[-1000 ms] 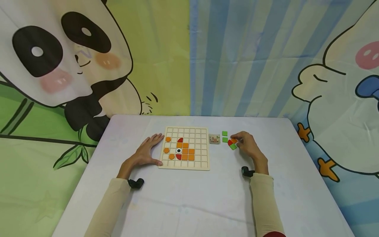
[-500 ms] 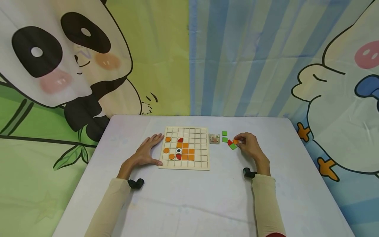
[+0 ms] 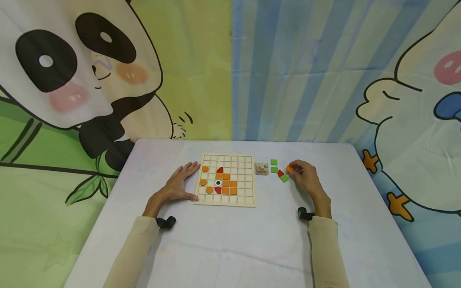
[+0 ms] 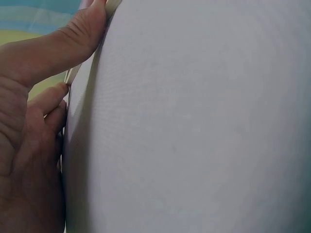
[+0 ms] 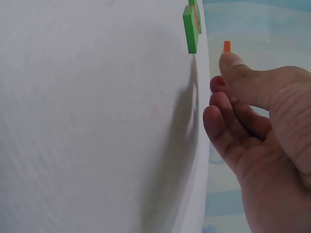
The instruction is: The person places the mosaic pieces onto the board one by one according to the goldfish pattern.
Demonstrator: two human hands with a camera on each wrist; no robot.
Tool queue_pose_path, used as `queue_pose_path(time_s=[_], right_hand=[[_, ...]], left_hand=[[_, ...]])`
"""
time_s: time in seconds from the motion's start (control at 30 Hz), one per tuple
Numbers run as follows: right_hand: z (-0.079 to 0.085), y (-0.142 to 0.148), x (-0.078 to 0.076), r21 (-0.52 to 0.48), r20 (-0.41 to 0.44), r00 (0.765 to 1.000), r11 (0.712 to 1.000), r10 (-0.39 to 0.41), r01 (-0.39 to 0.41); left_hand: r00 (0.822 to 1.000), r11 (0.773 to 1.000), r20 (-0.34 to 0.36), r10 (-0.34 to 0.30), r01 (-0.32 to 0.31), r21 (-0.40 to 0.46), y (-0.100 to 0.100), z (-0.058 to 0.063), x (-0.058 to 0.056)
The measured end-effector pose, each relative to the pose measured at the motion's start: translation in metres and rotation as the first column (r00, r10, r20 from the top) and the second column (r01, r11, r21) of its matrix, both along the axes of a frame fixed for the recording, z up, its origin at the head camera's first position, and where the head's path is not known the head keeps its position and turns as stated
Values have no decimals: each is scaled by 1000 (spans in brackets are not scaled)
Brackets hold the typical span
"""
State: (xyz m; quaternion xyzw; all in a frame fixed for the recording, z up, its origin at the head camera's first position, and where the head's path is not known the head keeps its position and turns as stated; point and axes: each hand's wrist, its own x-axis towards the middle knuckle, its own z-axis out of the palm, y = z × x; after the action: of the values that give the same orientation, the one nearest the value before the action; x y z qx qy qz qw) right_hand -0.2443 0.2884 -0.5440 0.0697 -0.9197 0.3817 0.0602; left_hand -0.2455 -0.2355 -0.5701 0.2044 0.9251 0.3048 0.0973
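Observation:
My left hand [image 3: 176,186] spreads along the left side of a wooden grid board [image 3: 245,198], thumb at the near corner and fingertips at the side farther back. In the left wrist view the thumb [image 4: 73,43] touches the board's edge. Between thumb and fingers my right hand [image 3: 306,178] pinches an orange tile [image 3: 289,169], held off the table; the right wrist view shows the tile's thin edge [image 5: 227,46] above the thumb. Just left of this hand lie a red piece [image 3: 280,173] and a green tile [image 3: 284,178], side by side.
On the board sit orange squares [image 3: 225,184], orange discs [image 3: 203,182], red rounded pieces [image 3: 219,170] and an eye piece [image 3: 218,183]. A small patterned card [image 3: 261,169] lies right of it, then two green tiles [image 3: 274,162]. A patterned cloth backdrop [image 3: 273,80] stands behind.
My right hand has drawn the orange tile rightward and lifted it from beside the red and green pieces. The left hand has stayed at the board.

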Motion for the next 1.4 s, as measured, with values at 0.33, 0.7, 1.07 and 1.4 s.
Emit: queue_pose_path(time_s=[0.33, 0.7, 1.07, 1.4], right_hand=[[5, -24, 9, -70, -88, 996, 998, -9, 3], [14, -58, 5, 13, -132, 990, 998, 59, -58], [9, -112, 4, -58, -55, 976, 975, 211, -214], [1, -138, 3, -110, -26, 964, 957, 266, -267]], left_hand=[[1000, 1000, -9, -9, 9, -1, 0, 3, 1], [1000, 1000, -18, -17, 17, 6, -1, 2, -1], [999, 1000, -30, -22, 22, 8, -2, 1, 1], [1000, 1000, -23, -15, 15, 3, 0, 1, 0]])
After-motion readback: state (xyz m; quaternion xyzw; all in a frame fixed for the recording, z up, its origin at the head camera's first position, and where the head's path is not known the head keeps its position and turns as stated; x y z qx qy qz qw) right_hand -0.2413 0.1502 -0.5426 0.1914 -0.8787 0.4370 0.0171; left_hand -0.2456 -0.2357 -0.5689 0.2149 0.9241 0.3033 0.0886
